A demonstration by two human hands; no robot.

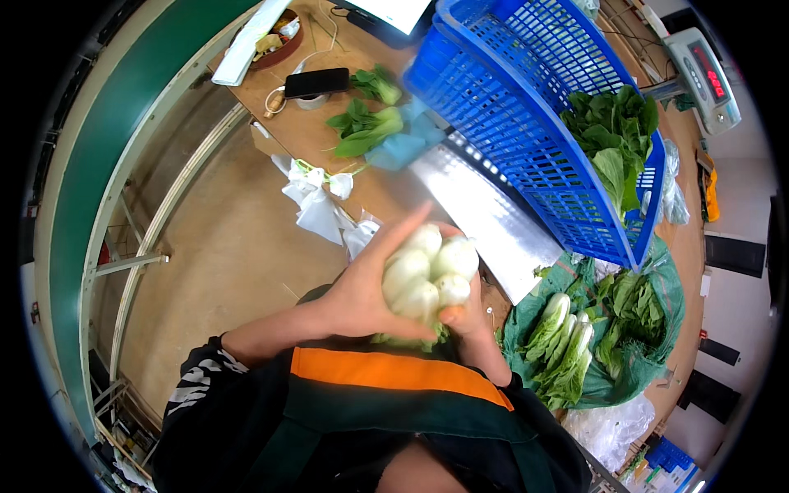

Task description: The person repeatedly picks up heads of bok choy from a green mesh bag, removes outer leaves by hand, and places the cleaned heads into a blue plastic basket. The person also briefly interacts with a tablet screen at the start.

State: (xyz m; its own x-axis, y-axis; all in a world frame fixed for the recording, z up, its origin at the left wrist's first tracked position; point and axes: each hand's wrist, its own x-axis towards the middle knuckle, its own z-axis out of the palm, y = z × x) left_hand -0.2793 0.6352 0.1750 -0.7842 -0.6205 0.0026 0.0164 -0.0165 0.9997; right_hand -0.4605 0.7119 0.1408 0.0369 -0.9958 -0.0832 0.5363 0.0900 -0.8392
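Close to my apron, both hands are around a bunch of leafy vegetables with thick white stalk ends (422, 271) facing up. My left hand (370, 280) wraps the bunch from the left, its thumb and fingers spread along the side. On the other side, my right hand (465, 317) grips it, with the thumb at the lower stalks. A little green leaf shows below the hands; most of the leaves are hidden. To the right, similar long white-stalked greens (562, 348) lie on an opened green woven sack (638, 385).
A blue plastic crate (524, 142) holding leafy greens (616, 138) stands over a shiny metal surface (484, 215). Bok choy (370, 129), a phone (317, 83) and white plastic bags (314, 200) lie on the table's left side. A scale display (703, 80) rises at far right.
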